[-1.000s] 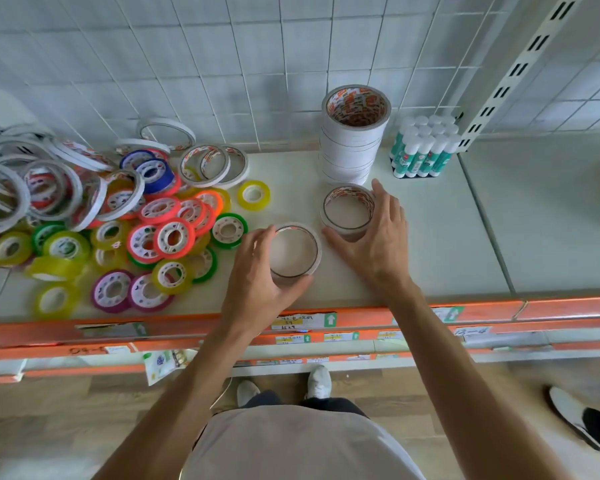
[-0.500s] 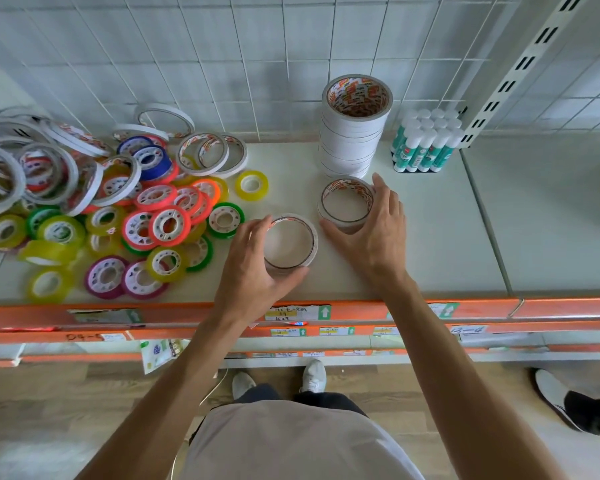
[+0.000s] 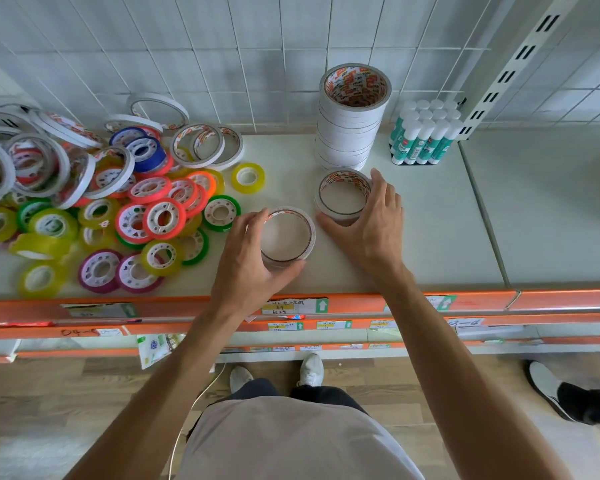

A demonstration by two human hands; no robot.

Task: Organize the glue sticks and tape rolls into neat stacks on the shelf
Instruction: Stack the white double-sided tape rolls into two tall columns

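Forearms reach up from the bottom of the view over the orange shelf edge [image 3: 551, 299] with its paper price labels. Just past it, the left hand [image 3: 246, 268] curls its fingers and thumb round a small stack of white tape rolls [image 3: 307, 233] standing on the pale shelf [image 3: 447, 220]. Beside it, slightly farther in, the right hand [image 3: 371, 223] cups a second short stack [image 3: 343, 197] the same way, thumb in front, fingers along its right side. To the left lies a loose heap of coloured tape rolls [image 3: 160, 216] and thin white ones [image 3: 21, 164]. Against the tiled wall rises a tall stack of white rolls [image 3: 352, 133], and just right of it green-and-white glue sticks [image 3: 425, 133] stand upright in a tight block.
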